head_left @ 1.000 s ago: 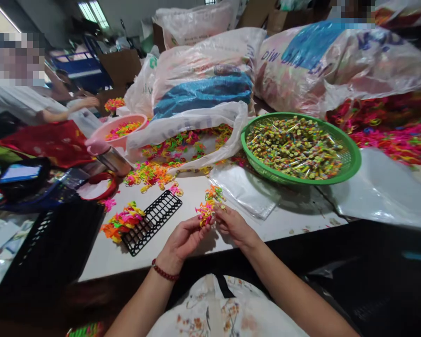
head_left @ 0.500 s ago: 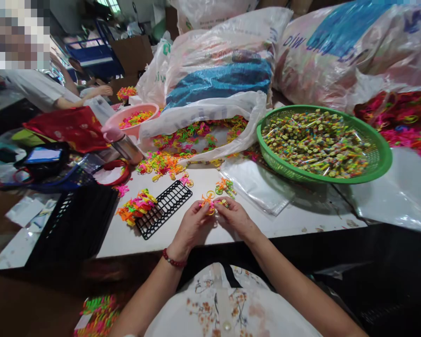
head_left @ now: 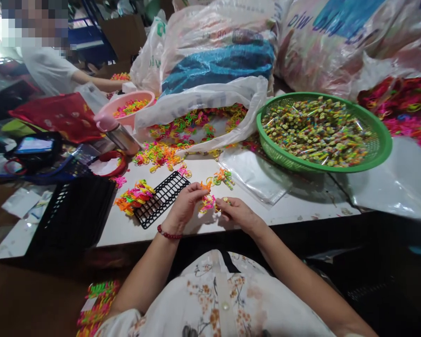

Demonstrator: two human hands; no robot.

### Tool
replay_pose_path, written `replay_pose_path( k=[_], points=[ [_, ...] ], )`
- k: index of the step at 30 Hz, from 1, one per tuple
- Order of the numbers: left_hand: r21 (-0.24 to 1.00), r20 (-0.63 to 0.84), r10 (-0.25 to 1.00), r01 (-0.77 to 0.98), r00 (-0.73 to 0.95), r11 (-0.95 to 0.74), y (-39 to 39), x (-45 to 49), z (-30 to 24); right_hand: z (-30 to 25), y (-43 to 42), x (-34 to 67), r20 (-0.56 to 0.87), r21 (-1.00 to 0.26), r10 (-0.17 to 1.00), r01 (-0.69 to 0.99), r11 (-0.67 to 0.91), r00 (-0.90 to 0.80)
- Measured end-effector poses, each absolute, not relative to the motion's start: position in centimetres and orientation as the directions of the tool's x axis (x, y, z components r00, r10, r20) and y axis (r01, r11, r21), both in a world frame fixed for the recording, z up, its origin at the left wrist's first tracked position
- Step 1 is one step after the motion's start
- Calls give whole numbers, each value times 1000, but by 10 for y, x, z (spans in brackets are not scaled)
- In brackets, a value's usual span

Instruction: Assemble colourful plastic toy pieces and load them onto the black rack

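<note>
Here's the little bunch of neon rings (head_left: 208, 202): pink, yellow and orange loops tangled together, thin plastic, too small from where I stand to count. The left hand (head_left: 183, 206) is lifted off the white table (head_left: 301, 206), a red bead bracelet (head_left: 168, 234) at the wrist, thumb and fingers pinched tight on the orange end of the bunch. The right hand (head_left: 239, 214) sits lower, palm down, fingers curled in, its fingertips nipping the other end, so neither hand is open at all. The bunch hangs in the narrow gap between the two hands, just right of the black grid tray (head_left: 161, 199) and a touch nearer the person. On the tray's left end sits a heap of the same rings (head_left: 133, 196), and just beyond its right corner lies a smaller loose cluster (head_left: 222, 177). Further right of the tray, well apart, stands a green basket (head_left: 382, 150) heaped with small wrapped pieces.
</note>
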State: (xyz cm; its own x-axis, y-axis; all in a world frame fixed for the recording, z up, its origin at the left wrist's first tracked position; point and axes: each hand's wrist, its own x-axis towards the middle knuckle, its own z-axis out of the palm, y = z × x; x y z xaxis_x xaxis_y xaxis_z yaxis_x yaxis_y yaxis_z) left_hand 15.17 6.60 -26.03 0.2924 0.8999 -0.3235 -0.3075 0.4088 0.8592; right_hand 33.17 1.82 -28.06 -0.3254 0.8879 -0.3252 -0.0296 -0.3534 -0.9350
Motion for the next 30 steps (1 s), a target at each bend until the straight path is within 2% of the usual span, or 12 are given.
replay_pose_path(
  k=[4,7,10,13,17,21,23,25,28,30],
  points=[
    [890,-295,897,-248,329,383,62,160,-261,-274,13,334,-339,-906,878,-133,-401,-340],
    [965,-111,956,-201,271,169,54,162,-258,-275,13,336,-355,-886,889,-198,-419,-291],
    [994,47,957,-109,287,-16,46,161,-251,-278,15,338,-376,-881,901,-219,-420,-215],
    [998,69,939,-24,338,-65,40,160,-243,-279,17,339,-364,-895,916,-211,-394,-166],
    [998,23,891,34,454,-43,33,161,-235,-280,15,339,-341,-908,924,-193,-372,-173],
    [996,19,876,69,481,-59,22,164,-236,-284,12,340,-257,-949,964,-173,-265,-72],
    [1000,-14,898,26,439,3,15,165,-242,-286,13,341,-233,-952,972,-197,-234,-25],
    [999,-47,928,-2,370,51,11,166,-251,-288,15,343,-281,-920,960,-286,-269,0],
    [999,-31,988,18,150,28,20,167,-266,-291,19,347,-392,-838,920,-407,-362,-11],
    [999,-21,1000,33,-19,22,36,165,-271,-293,20,350,-429,-809,902,-422,-409,-51]
  ],
)
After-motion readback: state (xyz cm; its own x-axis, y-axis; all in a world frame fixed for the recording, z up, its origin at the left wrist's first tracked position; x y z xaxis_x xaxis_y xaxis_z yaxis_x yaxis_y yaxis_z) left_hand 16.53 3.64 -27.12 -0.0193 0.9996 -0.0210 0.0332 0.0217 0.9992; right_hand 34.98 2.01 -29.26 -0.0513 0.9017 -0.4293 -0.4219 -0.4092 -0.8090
